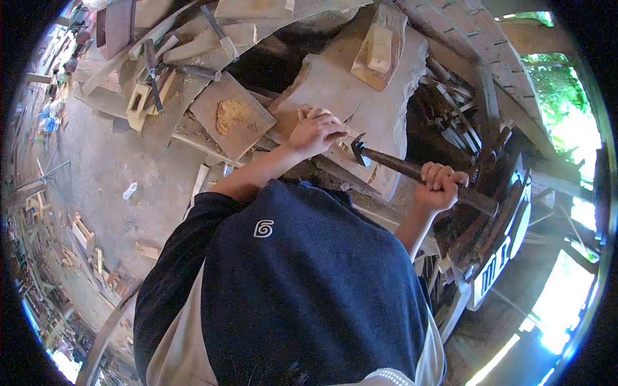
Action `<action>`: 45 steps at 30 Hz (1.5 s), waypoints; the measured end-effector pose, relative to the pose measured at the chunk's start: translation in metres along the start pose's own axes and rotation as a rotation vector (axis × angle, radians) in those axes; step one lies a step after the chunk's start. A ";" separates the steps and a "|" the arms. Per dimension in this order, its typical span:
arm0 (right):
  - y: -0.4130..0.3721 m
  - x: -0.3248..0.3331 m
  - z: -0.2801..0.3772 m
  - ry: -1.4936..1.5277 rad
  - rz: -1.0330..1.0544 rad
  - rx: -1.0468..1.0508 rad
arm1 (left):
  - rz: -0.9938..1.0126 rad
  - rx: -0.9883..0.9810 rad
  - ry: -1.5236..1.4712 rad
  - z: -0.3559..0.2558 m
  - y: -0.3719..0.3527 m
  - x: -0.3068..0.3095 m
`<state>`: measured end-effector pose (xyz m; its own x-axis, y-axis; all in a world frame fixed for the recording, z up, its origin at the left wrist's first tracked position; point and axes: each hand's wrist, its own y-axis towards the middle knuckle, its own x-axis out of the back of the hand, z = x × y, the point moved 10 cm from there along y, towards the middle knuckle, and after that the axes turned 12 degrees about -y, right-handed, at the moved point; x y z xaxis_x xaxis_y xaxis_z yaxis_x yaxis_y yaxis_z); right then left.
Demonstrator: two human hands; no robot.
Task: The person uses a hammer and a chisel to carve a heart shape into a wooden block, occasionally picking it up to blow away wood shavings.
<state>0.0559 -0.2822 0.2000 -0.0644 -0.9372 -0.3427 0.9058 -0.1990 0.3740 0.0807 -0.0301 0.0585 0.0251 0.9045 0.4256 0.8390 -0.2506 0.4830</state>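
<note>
My right hand [441,186] is wrapped round the long wooden handle of a hammer [394,164]. Its dark metal head, curved at one end, is over the wood close to my left hand. My left hand [315,132] is closed, fingers curled, above a large pale wooden slab [335,80] with a rough, wavy edge. What those fingers hold, if anything, is hidden. A small wooden block [380,48] lies on the far part of the slab. Left of my left hand is a square board [248,132] with a yellowish patch of what looks like wood dust.
Chisel-like tools [151,64] and wood offcuts lie at the back left. Several tools or rods stand in a dark gap [460,116] at the right. A concrete floor [138,174] with scattered wood pieces extends left. A slatted wooden frame [492,55] rises at the upper right.
</note>
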 end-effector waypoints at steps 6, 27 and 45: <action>0.018 -0.042 -0.016 -0.038 0.050 -0.049 | 0.071 0.019 0.049 0.003 -0.001 -0.005; 0.054 -0.171 -0.118 -0.744 0.241 -0.181 | -0.581 0.464 -0.239 0.069 -0.028 0.043; -0.004 -0.100 -0.032 -0.194 0.227 0.144 | -0.354 0.848 -0.053 0.105 -0.028 0.024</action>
<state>0.0716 -0.1788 0.2051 0.0418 -0.9966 -0.0715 0.8386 -0.0039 0.5447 0.1150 0.0352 -0.0255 -0.3023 0.8998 0.3145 0.9193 0.3624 -0.1533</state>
